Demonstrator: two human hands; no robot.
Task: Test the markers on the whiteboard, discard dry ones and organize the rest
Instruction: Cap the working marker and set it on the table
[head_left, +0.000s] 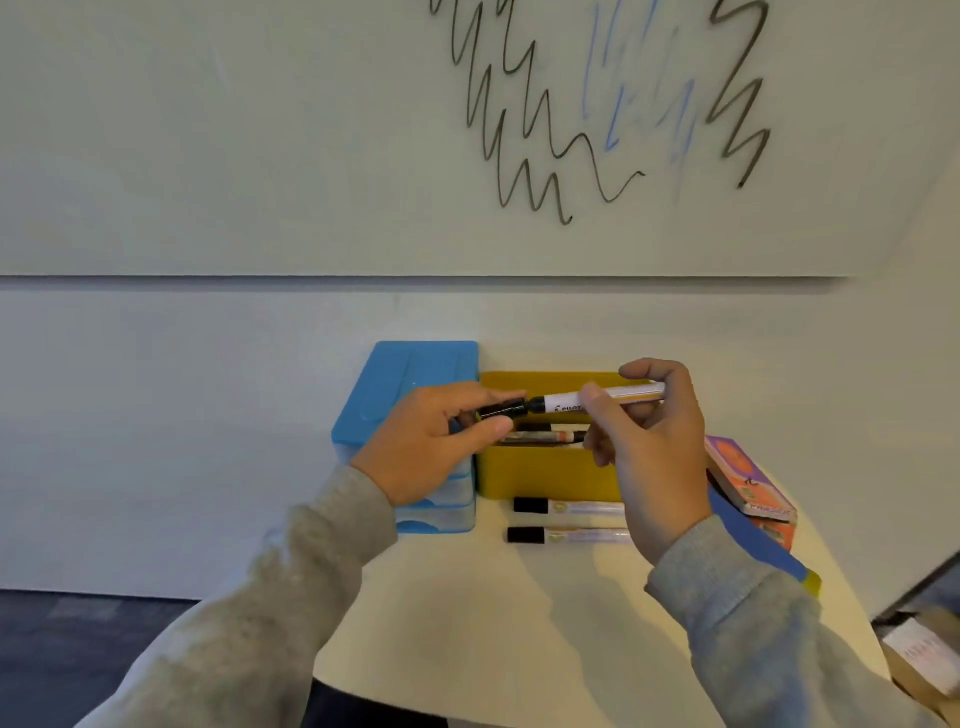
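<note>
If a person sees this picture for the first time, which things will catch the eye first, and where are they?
The two hands meet at the centre: the left hand pinches a black cap while the right hand holds the marker above the yellow box. Above them, black and faint blue scribbles cross the whiteboard. Two capped markers lie on the table in front of the box.
</note>
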